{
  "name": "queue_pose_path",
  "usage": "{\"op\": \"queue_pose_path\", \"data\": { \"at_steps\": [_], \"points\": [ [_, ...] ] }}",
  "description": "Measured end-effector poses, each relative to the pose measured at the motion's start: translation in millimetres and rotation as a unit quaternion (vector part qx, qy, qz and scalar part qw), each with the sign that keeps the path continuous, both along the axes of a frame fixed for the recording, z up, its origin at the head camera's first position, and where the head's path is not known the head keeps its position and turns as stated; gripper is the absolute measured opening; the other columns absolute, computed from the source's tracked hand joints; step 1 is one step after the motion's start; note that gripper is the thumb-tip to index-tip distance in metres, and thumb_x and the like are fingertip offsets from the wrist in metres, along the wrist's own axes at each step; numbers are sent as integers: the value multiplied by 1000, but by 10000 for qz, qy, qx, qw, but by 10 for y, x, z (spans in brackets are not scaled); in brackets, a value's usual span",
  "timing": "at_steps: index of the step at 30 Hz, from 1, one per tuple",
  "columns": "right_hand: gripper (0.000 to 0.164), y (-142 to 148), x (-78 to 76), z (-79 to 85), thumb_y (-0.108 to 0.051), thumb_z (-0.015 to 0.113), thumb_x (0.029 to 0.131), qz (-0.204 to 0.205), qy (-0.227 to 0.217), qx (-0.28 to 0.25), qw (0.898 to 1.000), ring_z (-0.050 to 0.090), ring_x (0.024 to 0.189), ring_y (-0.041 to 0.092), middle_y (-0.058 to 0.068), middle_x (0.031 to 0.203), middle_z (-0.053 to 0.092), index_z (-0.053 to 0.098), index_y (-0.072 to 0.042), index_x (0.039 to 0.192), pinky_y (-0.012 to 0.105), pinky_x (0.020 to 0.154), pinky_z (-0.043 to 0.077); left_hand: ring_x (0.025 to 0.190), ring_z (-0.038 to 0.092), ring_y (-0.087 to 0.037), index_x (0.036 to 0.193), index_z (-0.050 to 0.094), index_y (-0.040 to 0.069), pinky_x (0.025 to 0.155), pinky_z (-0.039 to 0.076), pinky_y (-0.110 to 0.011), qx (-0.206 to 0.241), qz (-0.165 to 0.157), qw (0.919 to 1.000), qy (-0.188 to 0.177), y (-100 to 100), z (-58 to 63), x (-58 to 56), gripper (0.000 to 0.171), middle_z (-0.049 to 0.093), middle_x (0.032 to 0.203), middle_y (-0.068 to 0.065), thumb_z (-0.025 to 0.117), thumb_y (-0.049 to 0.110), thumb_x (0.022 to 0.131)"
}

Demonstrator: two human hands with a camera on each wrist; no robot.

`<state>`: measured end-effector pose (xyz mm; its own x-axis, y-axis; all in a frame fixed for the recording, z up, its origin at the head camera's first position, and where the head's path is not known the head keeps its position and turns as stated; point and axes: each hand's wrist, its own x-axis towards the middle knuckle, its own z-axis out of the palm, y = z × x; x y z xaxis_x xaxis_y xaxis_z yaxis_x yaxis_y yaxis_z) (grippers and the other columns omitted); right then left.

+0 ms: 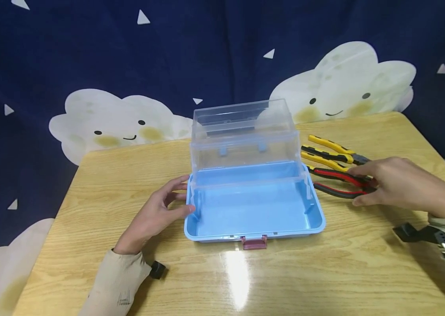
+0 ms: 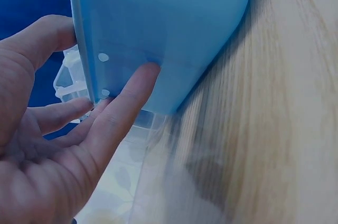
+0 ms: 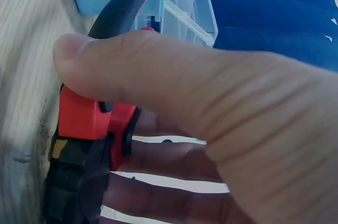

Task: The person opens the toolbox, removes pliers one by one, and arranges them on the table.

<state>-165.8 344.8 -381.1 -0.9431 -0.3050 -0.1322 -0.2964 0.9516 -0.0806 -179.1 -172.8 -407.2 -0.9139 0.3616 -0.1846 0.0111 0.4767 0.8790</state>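
Note:
An open light-blue toolbox [image 1: 250, 215] with a raised clear lid [image 1: 242, 123] stands on the table. My left hand [image 1: 155, 219] holds its left wall; the left wrist view shows the thumb at the rim and a fingertip [image 2: 145, 76] against the outside. To the right of the box, my right hand [image 1: 404, 186] grips red-and-black pliers [image 3: 84, 115] near the joint, their two handles spread toward the box. Thumb and fingers lie on opposite sides of the pliers. Under the right hand, the jaws are mostly hidden in the head view.
Yellow-and-black pliers [image 1: 331, 144] lie just behind the red-and-black pair, with more yellow-and-black handles [image 1: 321, 161] close by, partly covered. A pinkish latch [image 1: 255, 242] hangs at the box's front. Behind the wooden table [image 1: 127, 184] hangs a dark-blue cloth [image 1: 100, 48] with clouds.

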Motion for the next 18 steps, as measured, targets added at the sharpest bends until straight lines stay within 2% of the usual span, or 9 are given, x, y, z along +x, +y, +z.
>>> {"op": "queue_pose_path", "data": {
  "at_steps": [7,14,18],
  "points": [
    [77,-28,-15,-62,-53,94,64,142,-109,33,9998,53,72,13,-4,85,70,75,-5,121,38,63,48,133,60,-28,157,42,27,101,53,-31,46,-17,10000,10,-1,1,0,75,54,149,-6,79,28,93],
    [76,-65,-24,-123,-52,94,66,143,-295,-23,9995,49,73,14,-7,83,63,75,-7,124,33,64,41,133,59,-29,157,41,27,103,52,-34,51,-34,10000,10,-1,5,-2,74,54,149,-7,79,28,93],
    [77,-83,-33,-140,-53,93,67,65,-439,33,9990,49,73,15,-7,83,62,74,-7,125,33,64,40,134,59,-29,157,42,28,99,54,-28,35,-12,10000,-1,-4,-3,3,74,54,149,-7,79,27,93]
  ]
}}
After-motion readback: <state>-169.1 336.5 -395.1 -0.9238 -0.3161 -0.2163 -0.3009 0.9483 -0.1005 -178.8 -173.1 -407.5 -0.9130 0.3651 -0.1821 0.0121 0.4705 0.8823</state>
